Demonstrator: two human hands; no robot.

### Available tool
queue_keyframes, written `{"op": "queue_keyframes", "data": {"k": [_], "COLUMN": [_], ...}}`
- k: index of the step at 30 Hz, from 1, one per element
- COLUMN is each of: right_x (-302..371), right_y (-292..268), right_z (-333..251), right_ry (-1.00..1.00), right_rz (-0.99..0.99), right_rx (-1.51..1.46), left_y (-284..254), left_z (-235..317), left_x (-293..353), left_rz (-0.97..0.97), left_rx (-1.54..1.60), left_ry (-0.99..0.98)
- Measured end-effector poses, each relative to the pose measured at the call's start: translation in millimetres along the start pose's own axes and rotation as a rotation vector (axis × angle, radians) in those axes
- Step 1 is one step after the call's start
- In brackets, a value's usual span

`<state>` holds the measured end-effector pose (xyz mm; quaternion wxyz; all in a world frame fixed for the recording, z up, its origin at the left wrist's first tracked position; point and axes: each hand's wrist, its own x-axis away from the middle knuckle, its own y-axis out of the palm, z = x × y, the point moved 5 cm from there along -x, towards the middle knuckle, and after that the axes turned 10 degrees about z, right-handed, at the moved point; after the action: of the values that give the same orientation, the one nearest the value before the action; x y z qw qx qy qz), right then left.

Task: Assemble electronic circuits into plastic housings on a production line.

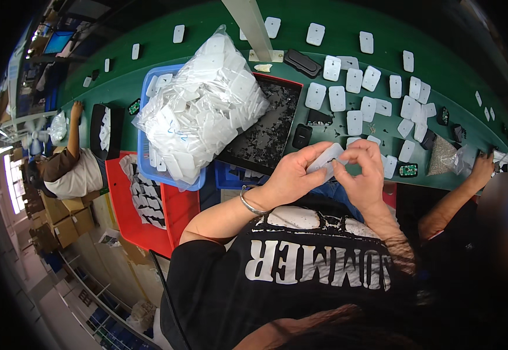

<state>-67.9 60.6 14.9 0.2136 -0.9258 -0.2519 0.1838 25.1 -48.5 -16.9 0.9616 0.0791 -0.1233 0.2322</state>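
A white plastic cover [325, 157] with rounded corners is gripped by my left hand [292, 175], its thumb and fingers closed on the sides. Over the cover's right part, my right hand [362, 175] has thumb and forefinger pinched together. A tiny dark bit shows by that thumb tip, too small to name. Just beyond my hands, several similar white covers [354, 122] lie spread on the green bench [330, 137]. Small dark pieces [371, 129] lie among them. Close to my right hand is a green circuit board [408, 170] in a black casing.
Left of my hands stand a black-bottomed red tray [265, 116], a blue bin [149, 153] under a clear bag of white parts [207, 105], and a red bin [127, 204]. A metal post [251, 29] rises behind. Co-workers' hands [483, 169] [76, 111] are at both sides.
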Motion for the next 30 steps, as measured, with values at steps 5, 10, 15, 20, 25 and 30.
{"op": "queue_keyframes", "data": {"k": [5, 10, 15, 20, 25, 30], "right_x": [-5.4, -6.9, -6.3, -6.0, -7.5, -4.5], "right_y": [0.6, 4.0, 4.8, 4.5, 3.6, 2.6], "right_z": [-13.0, -12.2, -9.7, -14.0, -19.9, -17.4], "right_ry": [-0.185, -0.178, -0.158, -0.216, -0.282, -0.281], "right_rz": [-0.033, -0.119, -0.143, -0.149, -0.100, -0.071], "right_rx": [0.208, 0.239, 0.217, 0.292, 0.317, 0.287], "left_y": [-0.8, -1.4, -0.1, -0.1, -1.4, 0.5], "left_z": [-1.5, -7.0, -1.2, -5.4, -12.1, -9.8], "left_x": [-2.5, -2.4, -2.9, -2.0, -0.8, -0.3], "left_rz": [-0.003, -0.012, -0.050, -0.056, -0.007, 0.039], "left_rx": [0.042, 0.090, 0.208, 0.183, 0.062, -0.013], "left_ry": [-0.075, -0.095, -0.139, -0.139, -0.034, 0.058]}}
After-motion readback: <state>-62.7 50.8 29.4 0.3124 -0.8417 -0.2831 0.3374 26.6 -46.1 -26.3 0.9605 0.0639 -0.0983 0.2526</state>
